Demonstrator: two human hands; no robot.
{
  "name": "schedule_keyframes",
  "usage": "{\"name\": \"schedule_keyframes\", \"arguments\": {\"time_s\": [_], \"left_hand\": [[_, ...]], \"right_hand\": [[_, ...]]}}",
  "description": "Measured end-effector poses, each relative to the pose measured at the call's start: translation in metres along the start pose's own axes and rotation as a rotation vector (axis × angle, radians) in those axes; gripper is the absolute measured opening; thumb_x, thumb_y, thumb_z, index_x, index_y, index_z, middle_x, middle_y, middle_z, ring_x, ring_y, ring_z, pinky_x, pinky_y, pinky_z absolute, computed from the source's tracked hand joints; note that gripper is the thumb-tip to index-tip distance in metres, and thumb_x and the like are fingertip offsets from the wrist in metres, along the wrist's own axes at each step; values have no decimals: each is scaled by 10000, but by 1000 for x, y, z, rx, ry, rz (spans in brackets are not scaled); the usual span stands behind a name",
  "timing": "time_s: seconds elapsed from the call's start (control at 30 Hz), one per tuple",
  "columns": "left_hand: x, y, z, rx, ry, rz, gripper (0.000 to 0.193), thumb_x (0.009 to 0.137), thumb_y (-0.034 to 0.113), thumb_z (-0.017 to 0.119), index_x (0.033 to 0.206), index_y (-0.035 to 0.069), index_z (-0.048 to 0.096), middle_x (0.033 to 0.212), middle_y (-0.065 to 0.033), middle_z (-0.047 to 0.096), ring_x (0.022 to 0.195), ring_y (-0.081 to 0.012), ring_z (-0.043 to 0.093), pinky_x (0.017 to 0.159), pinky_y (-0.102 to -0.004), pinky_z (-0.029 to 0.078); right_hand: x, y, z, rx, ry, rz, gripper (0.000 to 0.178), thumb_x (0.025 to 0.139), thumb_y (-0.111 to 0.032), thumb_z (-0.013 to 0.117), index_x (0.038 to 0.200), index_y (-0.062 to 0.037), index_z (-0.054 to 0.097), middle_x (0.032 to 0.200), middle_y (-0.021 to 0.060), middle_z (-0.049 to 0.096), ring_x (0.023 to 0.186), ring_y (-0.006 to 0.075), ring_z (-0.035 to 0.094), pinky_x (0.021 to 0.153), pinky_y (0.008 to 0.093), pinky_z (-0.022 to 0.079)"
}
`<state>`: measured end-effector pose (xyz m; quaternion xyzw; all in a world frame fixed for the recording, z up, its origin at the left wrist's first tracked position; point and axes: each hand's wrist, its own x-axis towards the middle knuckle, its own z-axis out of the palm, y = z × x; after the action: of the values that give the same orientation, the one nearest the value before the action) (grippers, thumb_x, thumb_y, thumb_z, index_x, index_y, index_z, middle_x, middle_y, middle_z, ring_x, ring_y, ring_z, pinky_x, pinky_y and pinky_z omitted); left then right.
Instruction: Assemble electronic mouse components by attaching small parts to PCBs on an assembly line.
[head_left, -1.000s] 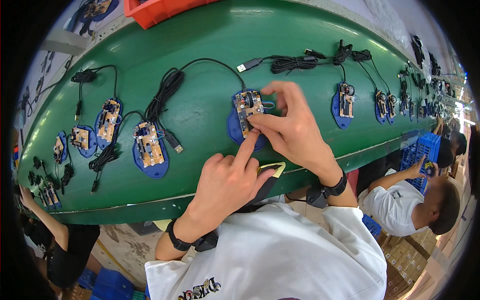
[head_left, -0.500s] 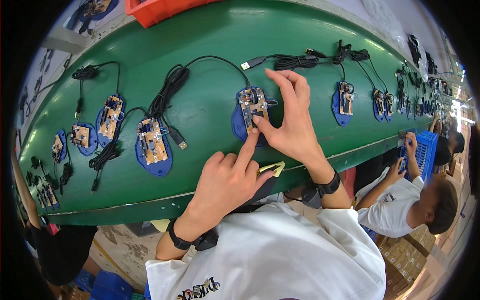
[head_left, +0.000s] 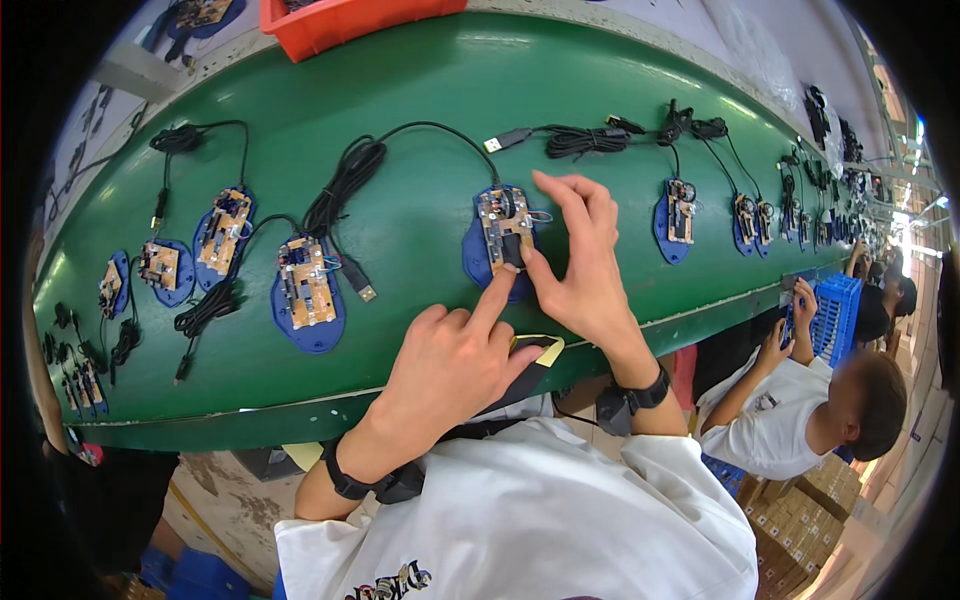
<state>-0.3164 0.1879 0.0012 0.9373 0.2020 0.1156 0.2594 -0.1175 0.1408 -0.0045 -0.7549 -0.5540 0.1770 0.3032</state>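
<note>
In front of me on the green work surface (head_left: 420, 330) lies an open computer mouse, a blue base (head_left: 475, 262) carrying a tan circuit board (head_left: 493, 208) with a scroll wheel. My left hand (head_left: 450, 355) stretches its index finger to the board's near end, its other fingers partly curled. My right hand (head_left: 582, 255) is spread, with the thumb at the board's right side near a black part (head_left: 512, 248) and the index finger raised away. A black item with a yellow edge (head_left: 550, 350) shows beside my left thumb; whether the hand touches it is unclear.
More open mice (head_left: 308, 290) with coiled black cables lie to the left, others (head_left: 675, 222) to the right. An orange-red bin (head_left: 360, 25) stands at the far edge. At right, a person in white (head_left: 775, 405) works near a blue crate (head_left: 835, 315).
My right thumb has shifted right, uncovering the black part on the board. My left index fingertip stays at the board's near end. The whole view has shifted slightly.
</note>
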Motion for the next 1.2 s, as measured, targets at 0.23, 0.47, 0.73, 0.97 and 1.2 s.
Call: {"name": "schedule_keyframes", "arguments": {"time_s": [0.23,0.47,0.73,0.97,1.2], "left_hand": [[-43,-14,-39,-419,246,-131,289,817,191,891,874,-20,703,1517,-242,606,953,-325,717,868,-426,577],[-93,-44,-61,-104,343,-321,231,857,139,837,915,-56,727,1541,-240,575,1456,-518,476,1152,-552,440],[-76,-50,-44,-91,284,-200,346,908,238,834,808,-67,704,1511,-220,591,1494,-519,435,1166,-673,409],[-89,-65,-54,-117,329,-246,337,898,211,851,821,-87,711,1284,-155,674,1429,-461,551,1103,-542,524],[-99,-74,-66,-189,402,-232,336,831,162,894,747,-47,644,1297,-209,660,1366,-495,601,1035,-553,569]], "right_hand": [[14,-14,-22,-4,-162,-274,558,867,-73,801,1403,-94,648,1425,149,550,1356,367,506,1170,486,386],[52,4,-49,-543,-20,-373,297,881,-147,802,1174,-125,762,1276,50,669,1194,312,585,952,484,433],[226,-74,-39,-538,-61,-816,208,896,-121,729,1097,-73,751,1130,101,711,1103,330,655,894,464,526],[394,-69,16,-813,-329,-531,226,803,-160,786,987,-31,765,1014,178,770,1004,378,732,881,486,554],[403,-69,25,-945,-327,-689,251,787,-188,807,1003,-61,791,872,161,773,942,383,744,842,503,571]]}}
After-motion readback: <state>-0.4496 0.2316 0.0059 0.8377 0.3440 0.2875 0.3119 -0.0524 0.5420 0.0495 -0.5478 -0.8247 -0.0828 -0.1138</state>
